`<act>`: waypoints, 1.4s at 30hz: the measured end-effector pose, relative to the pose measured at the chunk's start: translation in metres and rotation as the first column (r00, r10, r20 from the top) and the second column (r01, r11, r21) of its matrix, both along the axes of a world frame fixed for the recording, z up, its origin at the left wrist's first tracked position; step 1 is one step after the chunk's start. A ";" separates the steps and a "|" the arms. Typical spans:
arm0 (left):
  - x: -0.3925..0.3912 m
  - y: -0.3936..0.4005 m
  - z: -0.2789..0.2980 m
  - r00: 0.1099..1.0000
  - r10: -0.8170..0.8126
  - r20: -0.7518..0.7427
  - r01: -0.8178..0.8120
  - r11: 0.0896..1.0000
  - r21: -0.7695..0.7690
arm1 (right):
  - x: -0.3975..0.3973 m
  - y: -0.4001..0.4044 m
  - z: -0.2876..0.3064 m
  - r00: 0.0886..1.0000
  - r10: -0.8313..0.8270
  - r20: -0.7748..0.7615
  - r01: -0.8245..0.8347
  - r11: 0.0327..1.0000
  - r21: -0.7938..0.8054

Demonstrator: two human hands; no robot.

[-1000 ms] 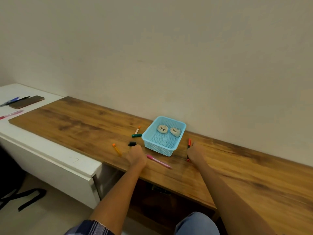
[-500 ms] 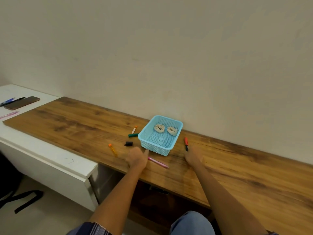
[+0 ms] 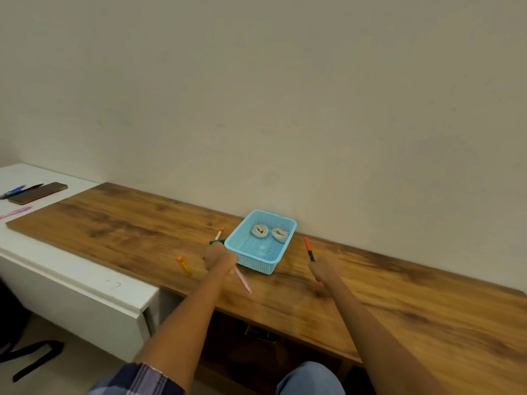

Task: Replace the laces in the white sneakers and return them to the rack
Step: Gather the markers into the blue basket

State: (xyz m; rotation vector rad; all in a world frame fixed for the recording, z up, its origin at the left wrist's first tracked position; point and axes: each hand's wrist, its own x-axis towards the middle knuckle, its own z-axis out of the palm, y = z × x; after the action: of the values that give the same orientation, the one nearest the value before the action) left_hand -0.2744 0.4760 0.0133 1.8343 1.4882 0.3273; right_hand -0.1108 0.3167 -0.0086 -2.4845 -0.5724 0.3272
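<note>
Two rolled laces (image 3: 268,232) in basket (image 3: 288,238) by surface's back edge — soft, light; pinch whole coil. Left hand (image 3: 219,256) grips pink pen (image 3: 242,279), right hand (image 3: 323,270) red marker (image 3: 308,248).

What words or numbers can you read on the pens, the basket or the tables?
None can be read.
White table: a faint pencil-like scribble on its top, too faint to read.
Blue basket: no writing shows.
Orange-red pen and pink pen: any print is too small and blurred.
</note>
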 end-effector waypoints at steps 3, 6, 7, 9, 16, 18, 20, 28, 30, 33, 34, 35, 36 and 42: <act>0.000 0.019 0.036 0.995 0.021 0.097 -0.024 0.999 0.026 | 0.001 0.009 0.031 0.988 0.100 0.120 -0.106 0.993 0.046; 0.016 0.032 0.060 0.973 0.055 0.223 -0.067 0.997 0.047 | -0.001 0.024 0.054 0.967 0.201 0.160 -0.211 0.976 0.051; 0.025 0.034 0.062 0.963 0.038 0.266 -0.055 0.997 0.056 | -0.003 0.030 0.060 0.957 0.232 0.171 -0.242 0.970 0.037; 0.044 0.028 0.063 0.955 -0.009 0.295 0.003 1.000 0.019 | -0.005 0.044 0.067 0.939 0.286 0.191 -0.290 0.957 -0.009; 0.090 0.030 0.012 0.994 -0.016 0.106 0.008 0.997 0.074 | 0.003 0.097 0.056 0.863 0.437 0.253 -0.345 0.876 -0.336; 0.096 0.032 -0.008 0.999 -0.035 0.038 0.034 0.999 0.036 | 0.007 0.108 0.045 0.843 0.479 0.247 -0.359 0.841 -0.405; 0.103 0.037 -0.020 0.998 -0.053 0.031 0.053 0.999 0.006 | 0.009 0.119 0.034 0.825 0.512 0.239 -0.378 0.815 -0.440; 0.117 0.050 -0.038 0.999 -0.029 -0.027 0.029 1.000 0.000 | 0.015 0.139 0.020 0.850 0.491 0.190 -0.380 0.822 -0.424; 0.116 0.051 -0.041 0.999 -0.029 -0.035 0.030 0.999 0.014 | 0.015 0.139 0.019 0.837 0.521 0.165 -0.388 0.779 -0.493; 0.119 0.051 -0.045 0.999 -0.045 -0.017 0.045 0.998 0.034 | 0.012 0.139 0.012 0.802 0.552 0.227 -0.344 0.739 -0.579; 0.120 0.051 -0.045 0.999 -0.048 -0.021 0.049 0.998 0.037 | 0.010 0.139 0.011 0.795 0.552 0.252 -0.325 0.738 -0.591; 0.120 0.050 -0.045 0.998 -0.053 -0.029 0.055 0.997 0.045 | 0.009 0.139 0.010 0.789 0.552 0.269 -0.319 0.742 -0.590; 0.119 0.049 -0.043 0.997 -0.057 -0.045 0.059 0.997 0.049 | 0.009 0.139 0.010 0.789 0.552 0.272 -0.322 0.747 -0.581; 0.115 0.047 -0.036 0.993 -0.055 -0.100 0.061 0.996 0.067 | 0.004 0.141 0.009 0.759 0.602 0.247 -0.354 0.701 -0.619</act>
State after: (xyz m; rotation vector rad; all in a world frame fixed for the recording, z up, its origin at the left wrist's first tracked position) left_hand -0.1594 0.5231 -0.0223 1.9708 1.5031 0.2676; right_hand -0.1068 0.4578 0.0003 -2.9262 -1.5546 0.1294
